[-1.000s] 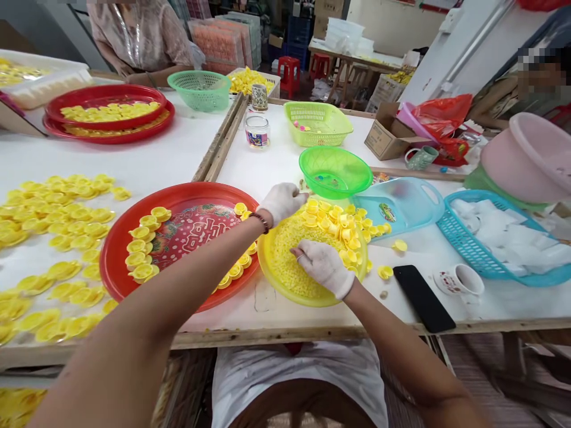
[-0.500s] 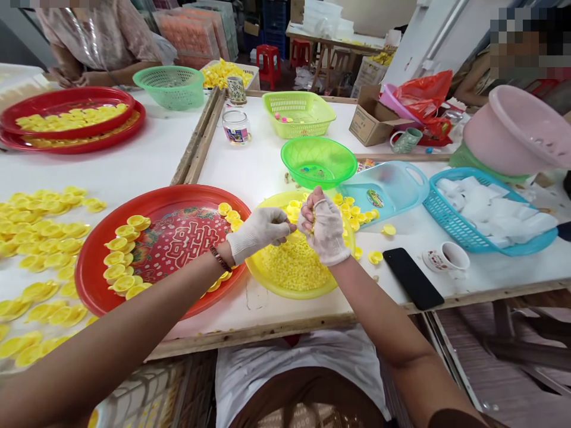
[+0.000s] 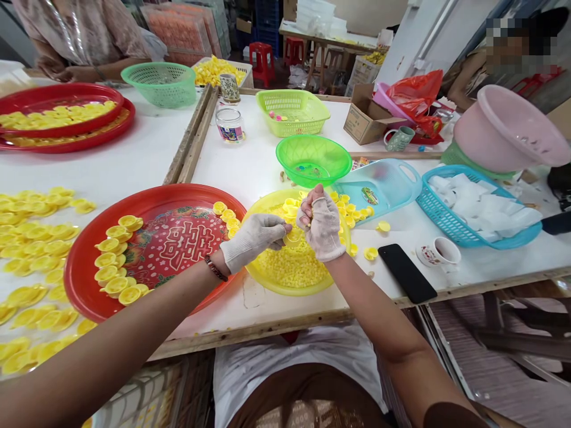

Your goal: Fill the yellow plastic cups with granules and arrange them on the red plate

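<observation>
Over a yellow basin (image 3: 294, 290) of small yellow pieces, both my gloved hands are close together with bare fingertips. My left hand (image 3: 259, 238) pinches a yellow cup-shaped piece (image 3: 293, 233), partly hidden by the fingers. My right hand (image 3: 320, 226) is closed in a loose fist just to the right, thumb up; what it holds is too small to make out. More yellow cup pieces (image 3: 348, 208) lie along the basin's far right rim. To the left, a red tray (image 3: 178, 238) with a patterned middle holds yellow cup pieces round its edge.
Yellow pieces (image 3: 40, 238) cover the table's left side. A green bowl (image 3: 313, 160), light-blue tray (image 3: 379, 190), black phone (image 3: 407, 273), cup (image 3: 438, 252) and blue basket (image 3: 477, 232) stand beyond and right. One person (image 3: 84, 35) sits across at left, another (image 3: 468, 77) at right.
The view has shifted slightly, so the table items appear a little further left. More of a yellow cup piece shows at my left fingertips. My right hand stays closed.
</observation>
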